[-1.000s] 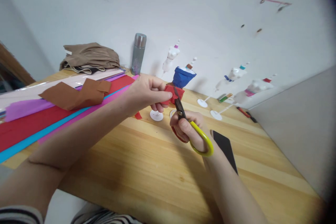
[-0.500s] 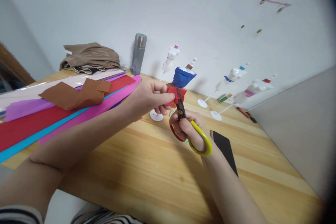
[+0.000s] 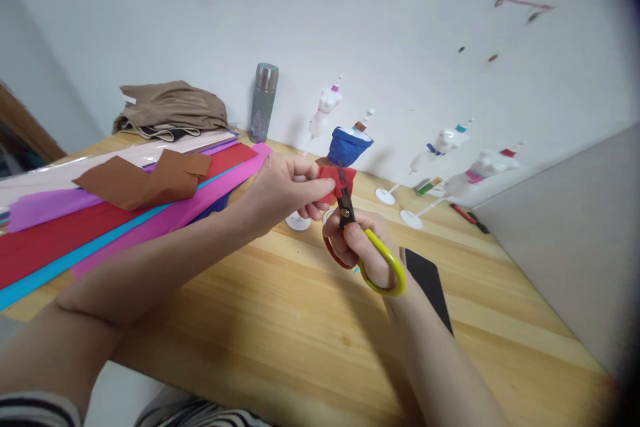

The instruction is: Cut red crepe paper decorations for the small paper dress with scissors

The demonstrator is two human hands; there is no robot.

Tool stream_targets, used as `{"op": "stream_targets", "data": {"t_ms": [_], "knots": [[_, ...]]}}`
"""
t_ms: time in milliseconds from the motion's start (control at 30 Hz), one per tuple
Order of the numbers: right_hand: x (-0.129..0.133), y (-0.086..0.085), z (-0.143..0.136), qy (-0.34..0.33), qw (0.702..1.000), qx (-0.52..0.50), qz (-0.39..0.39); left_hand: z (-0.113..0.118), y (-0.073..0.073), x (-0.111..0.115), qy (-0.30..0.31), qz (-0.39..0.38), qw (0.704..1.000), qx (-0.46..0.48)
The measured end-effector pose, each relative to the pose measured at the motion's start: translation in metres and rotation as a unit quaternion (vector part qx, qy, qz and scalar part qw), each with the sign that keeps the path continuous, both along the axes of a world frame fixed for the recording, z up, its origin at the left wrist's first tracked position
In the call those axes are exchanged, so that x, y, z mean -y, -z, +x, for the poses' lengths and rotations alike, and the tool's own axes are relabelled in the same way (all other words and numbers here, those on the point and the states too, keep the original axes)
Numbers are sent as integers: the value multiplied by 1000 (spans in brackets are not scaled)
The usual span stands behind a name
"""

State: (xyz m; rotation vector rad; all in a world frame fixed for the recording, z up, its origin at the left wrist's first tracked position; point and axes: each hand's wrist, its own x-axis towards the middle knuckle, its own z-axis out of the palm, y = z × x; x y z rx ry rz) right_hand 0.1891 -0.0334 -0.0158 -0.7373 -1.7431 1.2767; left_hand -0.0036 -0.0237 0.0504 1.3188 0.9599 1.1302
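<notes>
Between thumb and fingers, my left hand pinches a small piece of red crepe paper. My right hand is closed round the handles of a pair of scissors, one handle yellow and the other red. The dark blades lie across the red paper, just right of my left fingertips. Directly behind the paper stands a small white mannequin on a stand, wrapped in blue paper with a brown band at its neck. Its lower part is hidden by my hands.
Coloured paper sheets and a brown piece lie at the left, a folded brown cloth behind them. A flask stands by the wall. More mannequins stand right of it. A black phone lies beside my right wrist.
Both hands stay almost in place. The scissor blades look slightly more closed on the red paper; otherwise the scene is the same.
</notes>
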Motion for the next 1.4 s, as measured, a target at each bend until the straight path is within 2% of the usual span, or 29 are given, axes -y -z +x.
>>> {"op": "stream_targets", "data": {"t_ms": [433,667,800,1033,1200,1400], "knots": [[-2,5,4,-4,1000,4,3,0,-3,0,3,-7,1000,8],[-1,-5,6,-9,999,44,29,-5,-12,-2,16,-17,999,-42],[0,-8,4,-8,998,52,40,-8,-11,-5,19,-5,998,-62],[-6,-1,6,-24,997,41,62,-11,-8,-7,35,7,997,-67],[-7,2,7,-25,998,36,52,-12,-9,-7,39,13,998,-57],[-3,0,4,-14,999,25,46,-9,-13,-4,32,-16,998,-50]]}}
